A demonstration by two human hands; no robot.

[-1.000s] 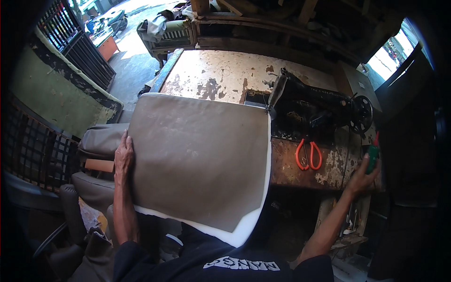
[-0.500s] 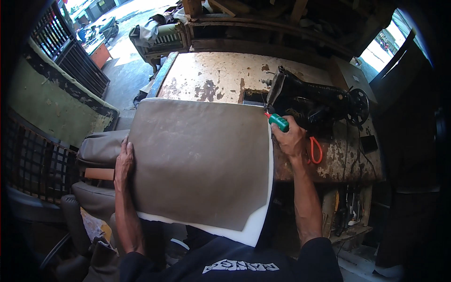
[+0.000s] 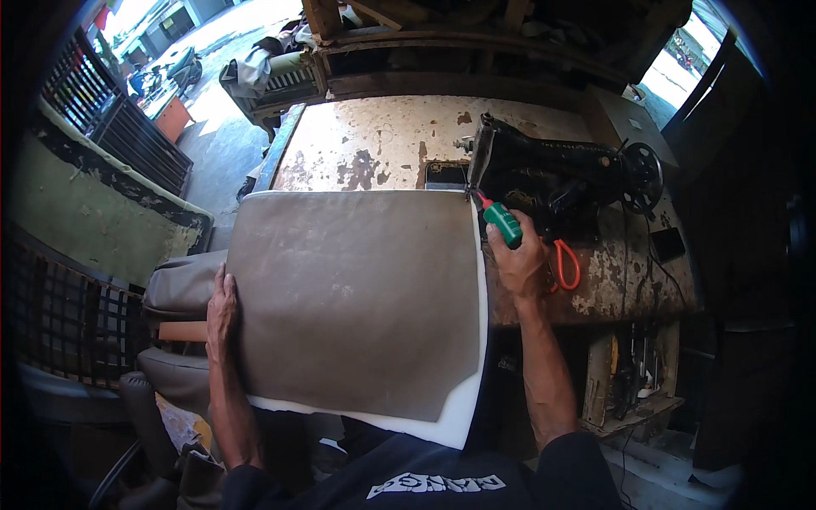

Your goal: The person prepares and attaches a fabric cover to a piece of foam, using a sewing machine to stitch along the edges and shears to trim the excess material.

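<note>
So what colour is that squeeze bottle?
The squeeze bottle is green with a red nozzle; it shows best in the head view.

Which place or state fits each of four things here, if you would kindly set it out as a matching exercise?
1. green bottle
2. left hand
3. sewing machine
4. orange handle loop

A. black, standing on the table
B. at the brown sheet's left edge
C. lying just right of the right hand
D. held in the right hand

1-D, 2-B, 3-A, 4-C
</note>
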